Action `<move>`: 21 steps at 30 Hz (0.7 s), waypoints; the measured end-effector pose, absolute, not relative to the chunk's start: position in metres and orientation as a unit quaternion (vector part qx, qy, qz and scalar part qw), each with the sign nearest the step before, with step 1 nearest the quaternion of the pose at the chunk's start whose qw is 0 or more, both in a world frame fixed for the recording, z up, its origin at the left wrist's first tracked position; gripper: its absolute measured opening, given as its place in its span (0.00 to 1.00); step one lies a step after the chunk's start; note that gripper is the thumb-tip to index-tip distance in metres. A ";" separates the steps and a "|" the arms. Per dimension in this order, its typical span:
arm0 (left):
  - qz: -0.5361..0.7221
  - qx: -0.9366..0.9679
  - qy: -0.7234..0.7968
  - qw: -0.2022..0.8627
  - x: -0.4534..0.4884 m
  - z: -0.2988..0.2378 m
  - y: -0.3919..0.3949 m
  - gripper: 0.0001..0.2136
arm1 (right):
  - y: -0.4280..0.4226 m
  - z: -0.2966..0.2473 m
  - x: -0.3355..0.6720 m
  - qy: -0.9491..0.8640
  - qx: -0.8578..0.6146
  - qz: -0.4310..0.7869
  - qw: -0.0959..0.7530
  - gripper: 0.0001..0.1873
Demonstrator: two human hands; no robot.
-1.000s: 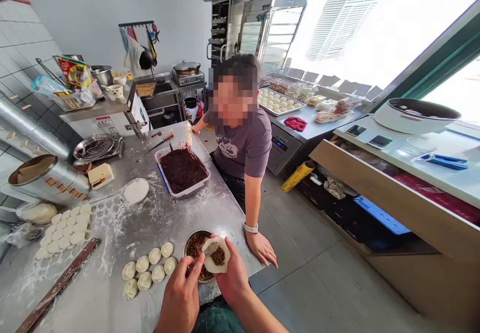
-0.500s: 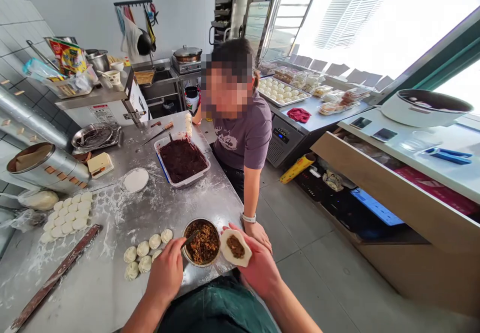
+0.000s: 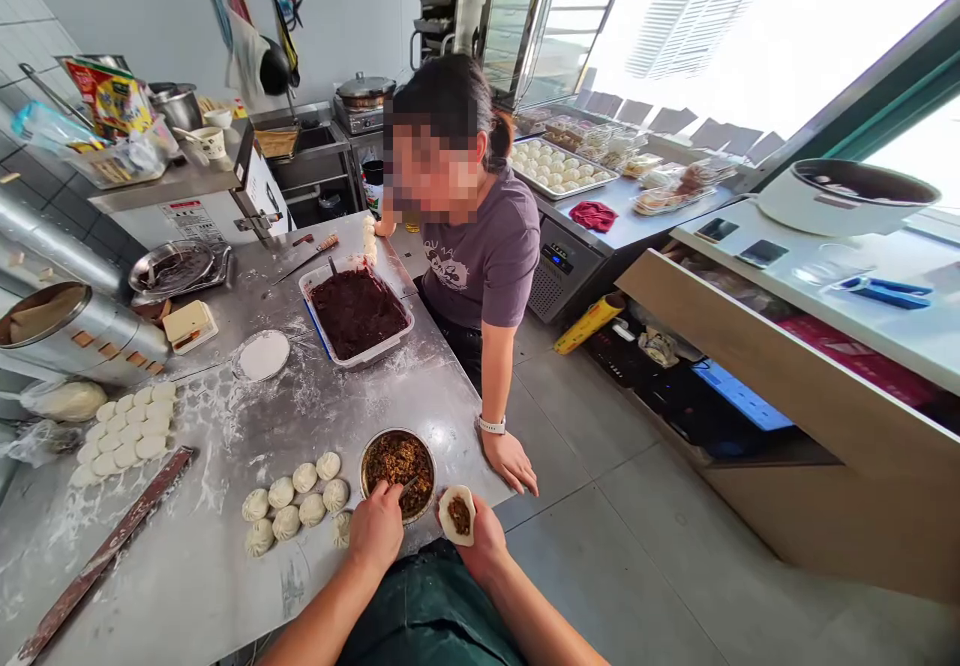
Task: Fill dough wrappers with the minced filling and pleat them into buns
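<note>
My left hand (image 3: 379, 526) is at the near rim of a round metal bowl (image 3: 365, 476) of brown chopped filling. Its fingers are closed on a thin metal filling spatula (image 3: 409, 486), whose far end lies in the filling. Just right of the bowl, my right hand (image 3: 484, 538) cups a round dough wrapper (image 3: 448, 512) with a mound of the same filling in its middle. The wrapper's edges curve upward and are unpleated. Several pleated buns (image 3: 285, 522) stand in rows left of my left hand, which partly hides the nearest one.
A co-worker's hand (image 3: 510, 461) rests on the table corner ahead of my right hand. Farther back stand a tub of dark red paste (image 3: 360, 358) and a dish of flour (image 3: 262, 356). Dough rounds (image 3: 127, 431) and a long wooden stick (image 3: 112, 551) lie at the left.
My left hand has moved right, over the bowl's near edge. My right hand has drawn in toward my body, and the wrapper is more cupped. The co-worker's head has turned leftward.
</note>
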State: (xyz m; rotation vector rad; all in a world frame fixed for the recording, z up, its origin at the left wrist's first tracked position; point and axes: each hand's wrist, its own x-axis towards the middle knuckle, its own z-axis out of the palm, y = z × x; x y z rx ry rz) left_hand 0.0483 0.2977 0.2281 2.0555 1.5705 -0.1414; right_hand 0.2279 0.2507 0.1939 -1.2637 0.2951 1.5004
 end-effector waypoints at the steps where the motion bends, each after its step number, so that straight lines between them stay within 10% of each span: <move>1: -0.048 0.761 0.584 0.279 0.047 0.227 0.297 0.13 | 0.252 0.190 0.225 0.132 -0.536 0.635 0.540 0.16; 21: 0.100 0.769 0.532 0.340 0.058 0.237 0.286 0.15 | 0.266 0.207 0.221 0.181 -0.514 0.634 0.548 0.17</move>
